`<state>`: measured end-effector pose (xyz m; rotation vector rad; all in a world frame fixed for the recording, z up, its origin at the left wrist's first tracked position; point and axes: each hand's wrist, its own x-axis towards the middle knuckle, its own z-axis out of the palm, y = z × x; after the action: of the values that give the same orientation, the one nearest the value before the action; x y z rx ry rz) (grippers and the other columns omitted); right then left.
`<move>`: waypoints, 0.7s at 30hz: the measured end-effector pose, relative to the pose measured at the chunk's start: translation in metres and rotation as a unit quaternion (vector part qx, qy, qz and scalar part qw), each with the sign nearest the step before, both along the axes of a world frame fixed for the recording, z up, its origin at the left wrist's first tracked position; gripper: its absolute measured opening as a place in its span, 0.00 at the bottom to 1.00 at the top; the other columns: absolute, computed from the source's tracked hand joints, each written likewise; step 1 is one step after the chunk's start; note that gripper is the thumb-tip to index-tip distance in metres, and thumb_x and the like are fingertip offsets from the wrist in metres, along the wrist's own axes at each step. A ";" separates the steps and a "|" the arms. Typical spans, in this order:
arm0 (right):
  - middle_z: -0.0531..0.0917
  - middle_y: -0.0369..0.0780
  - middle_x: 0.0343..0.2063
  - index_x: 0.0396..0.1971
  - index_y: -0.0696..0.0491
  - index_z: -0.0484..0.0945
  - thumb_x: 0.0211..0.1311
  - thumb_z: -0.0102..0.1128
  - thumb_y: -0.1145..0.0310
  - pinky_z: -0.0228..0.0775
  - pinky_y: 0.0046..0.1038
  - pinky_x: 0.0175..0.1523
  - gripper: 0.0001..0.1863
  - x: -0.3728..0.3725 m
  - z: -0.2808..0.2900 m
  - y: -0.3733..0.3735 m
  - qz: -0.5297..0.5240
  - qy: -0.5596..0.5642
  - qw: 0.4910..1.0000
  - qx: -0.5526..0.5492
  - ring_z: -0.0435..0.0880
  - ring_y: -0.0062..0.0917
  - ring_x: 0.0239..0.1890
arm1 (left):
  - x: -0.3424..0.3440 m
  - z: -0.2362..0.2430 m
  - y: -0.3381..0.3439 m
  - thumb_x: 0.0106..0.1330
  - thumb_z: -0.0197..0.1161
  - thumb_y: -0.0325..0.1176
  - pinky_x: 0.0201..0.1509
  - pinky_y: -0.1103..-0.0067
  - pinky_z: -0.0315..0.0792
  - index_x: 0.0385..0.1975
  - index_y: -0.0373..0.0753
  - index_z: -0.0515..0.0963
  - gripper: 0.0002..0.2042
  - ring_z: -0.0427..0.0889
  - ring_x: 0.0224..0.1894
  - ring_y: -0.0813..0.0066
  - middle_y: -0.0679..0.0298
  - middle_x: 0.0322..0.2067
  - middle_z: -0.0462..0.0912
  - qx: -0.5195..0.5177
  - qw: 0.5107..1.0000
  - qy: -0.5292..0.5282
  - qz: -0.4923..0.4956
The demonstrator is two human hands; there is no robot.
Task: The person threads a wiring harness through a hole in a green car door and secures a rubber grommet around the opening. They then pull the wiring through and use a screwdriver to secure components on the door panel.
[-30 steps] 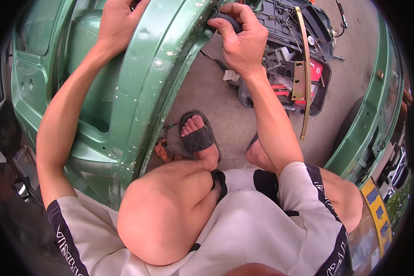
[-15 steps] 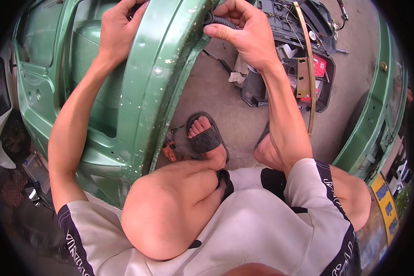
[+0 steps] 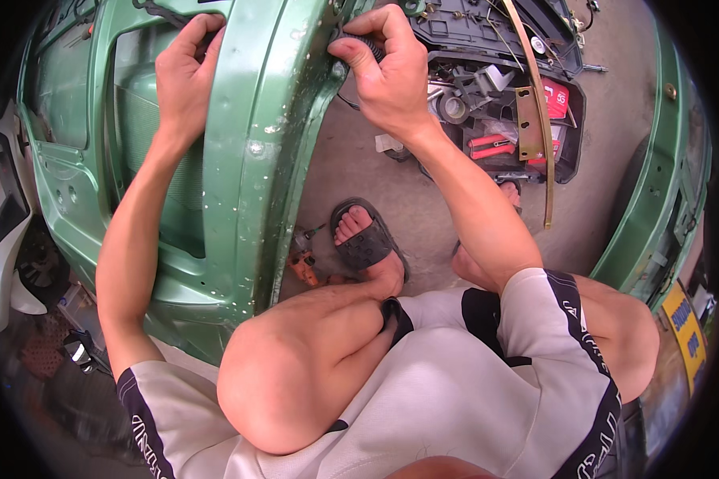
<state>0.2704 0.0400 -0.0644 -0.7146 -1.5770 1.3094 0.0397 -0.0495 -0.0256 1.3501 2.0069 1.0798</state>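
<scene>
An open black toolbox (image 3: 577, 152) lies on the floor; its tray holds red-handled pliers (image 3: 491, 146), a red packet (image 3: 554, 100), a round metal ring (image 3: 453, 108) and jumbled grey parts. Small metal pieces lie in its opened lid (image 3: 455, 33). A long brass-coloured strip (image 3: 549, 172) crosses the box and juts past its near edge. The person's right hand (image 3: 387, 76) pinches a dark ribbed tube (image 3: 372, 45) at the edge of a green car body (image 3: 252, 176); the right forearm hides part of the box's near-left side. The left hand (image 3: 185, 92) curls against the window opening's edge; what its fingers grip cannot be told. An orange power tool (image 3: 302, 263) lies between the car body and a sandalled foot (image 3: 367, 239).
</scene>
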 end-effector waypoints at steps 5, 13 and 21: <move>0.84 0.38 0.27 0.34 0.58 0.76 0.62 0.69 0.77 0.74 0.24 0.34 0.08 0.002 0.013 -0.002 -0.003 -0.051 0.992 -0.113 0.83 0.21 0.28 | 0.004 0.006 0.000 0.75 0.56 0.25 0.45 0.86 0.73 0.48 0.32 0.80 0.08 0.78 0.39 0.87 0.70 0.37 0.84 -0.035 0.999 0.008 -0.010; 0.79 0.34 0.25 0.30 0.58 0.72 0.53 0.74 0.82 0.73 0.21 0.35 0.15 0.013 0.045 0.044 0.189 -0.146 0.965 -0.112 0.79 0.15 0.30 | 0.001 0.005 -0.001 0.74 0.57 0.25 0.45 0.86 0.73 0.48 0.33 0.80 0.08 0.78 0.39 0.87 0.70 0.37 0.85 -0.028 1.000 0.008 -0.003; 0.84 0.35 0.29 0.35 0.59 0.79 0.67 0.69 0.73 0.73 0.19 0.35 0.07 0.022 0.032 0.045 0.238 -0.063 0.936 -0.250 0.81 0.14 0.30 | 0.000 0.002 0.001 0.75 0.63 0.30 0.41 0.85 0.74 0.47 0.28 0.80 0.10 0.78 0.34 0.87 0.70 0.32 0.84 0.010 1.000 0.003 -0.007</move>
<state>0.2921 0.0851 -0.0326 -0.7548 -1.5871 2.1098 0.0401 -0.0481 -0.0236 1.3760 1.9934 1.0928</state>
